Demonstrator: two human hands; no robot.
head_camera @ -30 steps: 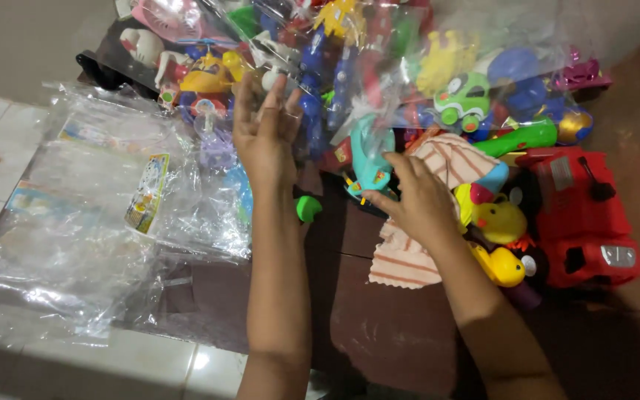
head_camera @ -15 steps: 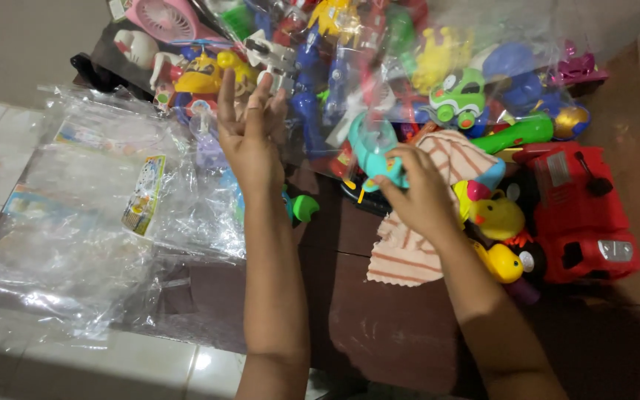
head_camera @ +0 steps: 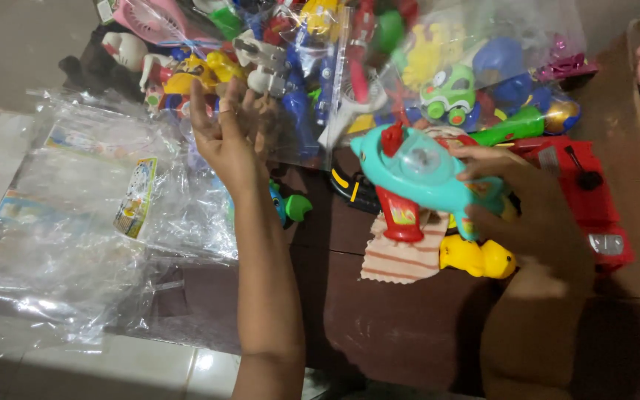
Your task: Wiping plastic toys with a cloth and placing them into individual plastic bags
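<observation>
Head view: right hand (head_camera: 535,215) grips teal toy gun (head_camera: 427,174), long axis crosswise, muzzle toward left hand (head_camera: 231,137). Left fingers (head_camera: 198,104) spread, empty, nearer counter's (head_camera: 401,326) left edge.

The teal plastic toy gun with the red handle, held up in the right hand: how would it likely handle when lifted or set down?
The teal plastic toy gun looks hollow and moulded, so probably stiff and light for its size. The right hand holds it by the rear end alone, which suggests little weight. Its glossy shell may be somewhat slippery, and its uneven shape with the protruding red handle would likely make it tip onto its side.
</observation>
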